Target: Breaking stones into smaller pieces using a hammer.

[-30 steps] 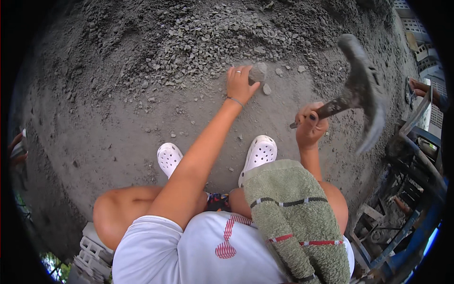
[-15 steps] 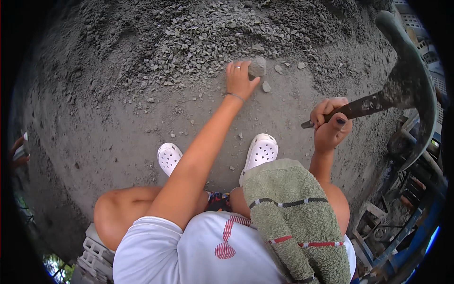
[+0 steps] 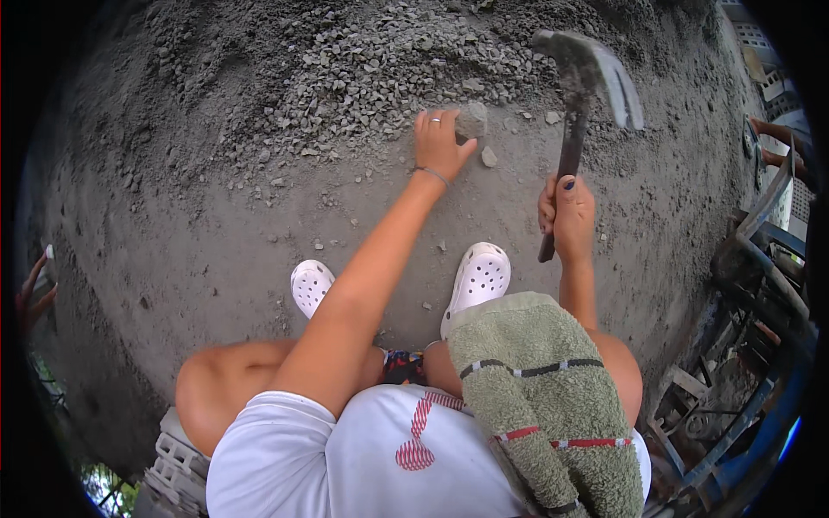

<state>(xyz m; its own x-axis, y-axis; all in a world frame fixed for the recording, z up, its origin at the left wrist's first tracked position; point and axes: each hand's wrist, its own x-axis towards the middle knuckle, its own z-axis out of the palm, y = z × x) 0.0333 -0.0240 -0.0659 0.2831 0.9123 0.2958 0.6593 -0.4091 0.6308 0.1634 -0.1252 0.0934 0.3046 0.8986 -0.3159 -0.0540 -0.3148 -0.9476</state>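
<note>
My right hand [image 3: 567, 216] is closed round the dark handle of a claw hammer [image 3: 570, 134], its thumb lying along the shaft. The hammer stands raised, with the head at the far end and the split claw pointing right. Out on the ground, my left hand [image 3: 442, 145] grips a grey stone [image 3: 473, 121] from its left and near sides. Its thumb lies at the stone's near edge, and the fingers partly hide the stone. Close by on the right is a smaller stone chip [image 3: 489, 157]. Crushed gravel [image 3: 363, 82] spreads just beyond the hand.
White clogs [image 3: 479, 276] flank my left forearm. A green towel [image 3: 535, 371] covers my right thigh. Metal scrap [image 3: 734, 371] lies at the right, concrete blocks [image 3: 177, 457] at lower left. Other people's hands show at the left edge [image 3: 36, 293] and right edge [image 3: 777, 138].
The hammer has swung from the right side toward the middle, its head now nearer the gravel. My right hand has shifted slightly left. My left hand stays on the stone.
</note>
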